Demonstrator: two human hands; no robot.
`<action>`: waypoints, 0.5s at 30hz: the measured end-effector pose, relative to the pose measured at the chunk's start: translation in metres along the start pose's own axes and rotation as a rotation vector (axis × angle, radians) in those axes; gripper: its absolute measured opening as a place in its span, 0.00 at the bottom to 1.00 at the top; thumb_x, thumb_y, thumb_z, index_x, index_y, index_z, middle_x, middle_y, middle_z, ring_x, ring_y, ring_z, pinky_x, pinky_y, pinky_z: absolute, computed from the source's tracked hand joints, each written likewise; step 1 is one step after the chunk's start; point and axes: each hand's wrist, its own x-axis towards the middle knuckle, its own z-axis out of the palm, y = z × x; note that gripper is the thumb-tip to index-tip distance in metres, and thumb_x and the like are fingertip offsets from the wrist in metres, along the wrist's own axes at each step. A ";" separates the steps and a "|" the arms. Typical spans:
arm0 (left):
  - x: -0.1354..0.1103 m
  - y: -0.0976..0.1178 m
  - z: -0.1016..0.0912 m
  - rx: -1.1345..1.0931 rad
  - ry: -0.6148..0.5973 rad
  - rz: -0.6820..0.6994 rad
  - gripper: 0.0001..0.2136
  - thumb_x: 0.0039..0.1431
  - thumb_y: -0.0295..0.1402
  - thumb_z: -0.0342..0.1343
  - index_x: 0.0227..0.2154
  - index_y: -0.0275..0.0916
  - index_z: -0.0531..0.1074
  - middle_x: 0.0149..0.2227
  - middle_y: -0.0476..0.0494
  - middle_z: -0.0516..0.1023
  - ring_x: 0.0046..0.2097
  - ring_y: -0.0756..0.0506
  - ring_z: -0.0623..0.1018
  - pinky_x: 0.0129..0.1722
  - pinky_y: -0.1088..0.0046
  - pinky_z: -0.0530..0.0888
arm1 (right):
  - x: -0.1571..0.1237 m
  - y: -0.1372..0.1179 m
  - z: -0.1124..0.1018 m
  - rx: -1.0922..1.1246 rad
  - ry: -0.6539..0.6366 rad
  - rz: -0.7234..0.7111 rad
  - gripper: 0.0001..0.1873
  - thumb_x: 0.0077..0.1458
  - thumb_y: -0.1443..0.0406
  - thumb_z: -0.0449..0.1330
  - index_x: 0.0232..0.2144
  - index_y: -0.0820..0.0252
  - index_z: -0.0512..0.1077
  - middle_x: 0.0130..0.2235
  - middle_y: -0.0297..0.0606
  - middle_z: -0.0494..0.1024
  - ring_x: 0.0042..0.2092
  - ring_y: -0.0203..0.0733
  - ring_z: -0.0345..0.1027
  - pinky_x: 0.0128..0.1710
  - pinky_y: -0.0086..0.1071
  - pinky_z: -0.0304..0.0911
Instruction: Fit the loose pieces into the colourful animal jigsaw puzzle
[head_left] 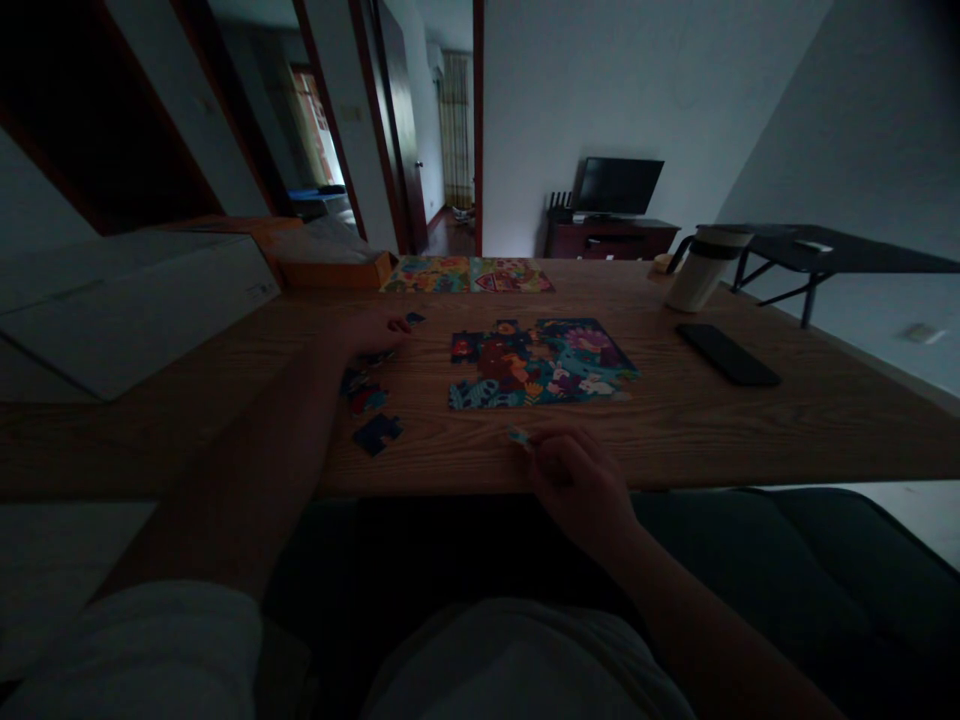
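A partly assembled colourful jigsaw puzzle (540,362) lies in the middle of the wooden table (750,420). My right hand (574,475) rests at the table's near edge, fingers pinched on a small puzzle piece (519,436) just below the puzzle. My left hand (371,332) lies on the table to the puzzle's left, fingers curled over loose pieces. More loose dark pieces (375,432) lie near my left forearm, one small piece (415,318) by my fingertips.
Two finished picture puzzles (469,275) lie at the far edge beside an orange box (334,265). A white mug (703,268) and a black phone (726,353) sit at the right. A large white board (127,300) covers the left. The room is dim.
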 end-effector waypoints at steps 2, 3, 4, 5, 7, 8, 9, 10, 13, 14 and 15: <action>0.000 -0.001 0.000 -0.002 -0.004 0.008 0.16 0.62 0.39 0.55 0.50 0.43 0.78 0.50 0.38 0.79 0.50 0.36 0.77 0.53 0.60 0.75 | 0.001 -0.002 0.002 -0.063 -0.029 -0.013 0.03 0.60 0.69 0.61 0.36 0.56 0.71 0.40 0.40 0.80 0.42 0.44 0.73 0.42 0.38 0.70; 0.000 -0.001 0.000 -0.004 -0.008 0.008 0.16 0.62 0.39 0.55 0.50 0.43 0.78 0.50 0.38 0.79 0.50 0.36 0.77 0.53 0.60 0.75 | 0.002 -0.003 0.002 -0.084 -0.045 -0.014 0.04 0.60 0.67 0.63 0.39 0.56 0.72 0.42 0.40 0.80 0.43 0.45 0.73 0.43 0.40 0.70; -0.001 0.000 0.000 -0.009 -0.013 0.008 0.16 0.62 0.38 0.55 0.49 0.43 0.78 0.50 0.39 0.79 0.50 0.36 0.77 0.53 0.61 0.75 | 0.002 -0.004 0.001 -0.104 -0.064 -0.011 0.08 0.60 0.64 0.65 0.43 0.56 0.73 0.44 0.41 0.81 0.45 0.48 0.73 0.46 0.42 0.69; -0.002 0.000 0.000 -0.017 -0.015 0.006 0.15 0.62 0.38 0.55 0.49 0.43 0.78 0.50 0.39 0.79 0.49 0.37 0.77 0.52 0.62 0.75 | 0.002 -0.005 0.000 -0.123 -0.085 -0.004 0.14 0.58 0.62 0.66 0.47 0.56 0.74 0.48 0.43 0.80 0.48 0.50 0.72 0.48 0.45 0.68; -0.003 0.001 0.001 -0.028 -0.003 0.004 0.15 0.63 0.38 0.55 0.49 0.41 0.77 0.49 0.40 0.79 0.48 0.39 0.77 0.52 0.63 0.75 | 0.002 -0.007 -0.002 -0.164 -0.135 0.020 0.25 0.55 0.57 0.68 0.53 0.56 0.72 0.56 0.46 0.77 0.53 0.57 0.70 0.53 0.52 0.65; -0.003 0.001 0.001 -0.027 0.006 0.004 0.15 0.63 0.37 0.55 0.49 0.40 0.77 0.49 0.40 0.79 0.48 0.39 0.77 0.52 0.63 0.75 | 0.003 -0.008 -0.003 -0.180 -0.161 0.034 0.28 0.53 0.56 0.69 0.55 0.56 0.72 0.58 0.47 0.75 0.55 0.59 0.68 0.54 0.55 0.63; -0.004 0.001 0.001 -0.021 0.012 0.003 0.15 0.63 0.37 0.55 0.49 0.39 0.77 0.49 0.40 0.79 0.48 0.40 0.77 0.52 0.63 0.74 | 0.003 -0.009 -0.004 -0.188 -0.185 0.047 0.30 0.53 0.56 0.69 0.56 0.56 0.71 0.59 0.48 0.75 0.56 0.60 0.67 0.55 0.56 0.62; -0.004 0.002 0.001 -0.014 0.015 0.003 0.15 0.63 0.36 0.56 0.49 0.38 0.77 0.49 0.40 0.79 0.48 0.40 0.76 0.53 0.63 0.74 | 0.004 -0.010 -0.005 -0.189 -0.204 0.058 0.31 0.53 0.55 0.69 0.57 0.57 0.71 0.58 0.48 0.75 0.56 0.61 0.67 0.55 0.56 0.61; -0.005 0.002 0.001 -0.006 0.001 0.005 0.15 0.63 0.36 0.56 0.50 0.38 0.76 0.50 0.41 0.79 0.48 0.41 0.76 0.52 0.64 0.74 | 0.005 -0.011 -0.006 -0.171 -0.242 0.081 0.30 0.53 0.54 0.68 0.56 0.58 0.71 0.51 0.47 0.80 0.53 0.58 0.70 0.53 0.54 0.62; -0.006 0.002 0.001 -0.007 0.000 0.007 0.15 0.63 0.36 0.56 0.51 0.38 0.76 0.50 0.41 0.79 0.48 0.41 0.76 0.52 0.65 0.74 | 0.005 -0.011 -0.007 -0.163 -0.248 0.084 0.30 0.53 0.55 0.68 0.56 0.58 0.71 0.49 0.47 0.80 0.52 0.57 0.70 0.53 0.53 0.62; -0.007 0.003 0.000 -0.010 -0.001 0.008 0.16 0.64 0.37 0.55 0.51 0.39 0.76 0.50 0.41 0.79 0.48 0.41 0.76 0.51 0.66 0.74 | 0.006 -0.011 -0.008 -0.154 -0.253 0.082 0.29 0.54 0.55 0.68 0.55 0.57 0.71 0.49 0.45 0.81 0.51 0.57 0.71 0.53 0.53 0.62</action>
